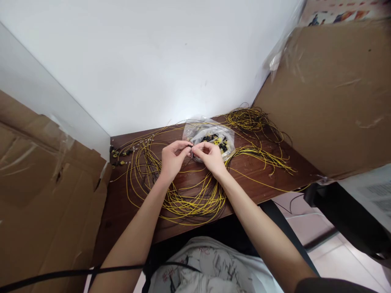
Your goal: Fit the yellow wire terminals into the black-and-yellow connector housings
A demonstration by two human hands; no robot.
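Observation:
My left hand (174,159) and my right hand (211,157) meet above the table, fingertips pinched together. Between them is a small dark part (190,146), mostly hidden by the fingers; its kind is too small to make out. Just behind my right hand lies an open clear plastic bag (195,125) holding black and yellow connectors (225,145). Beneath both wrists, a large loop of yellow and black wires (195,208) spreads across the brown table (241,185), with its loose ends fanning out to the right.
A tangled coil of wires (248,119) lies at the back right. Several small black and yellow connectors (122,153) sit at the left edge. Cardboard (45,195) stands on the left, a big cardboard box (339,97) on the right, and a white wall (152,65) behind.

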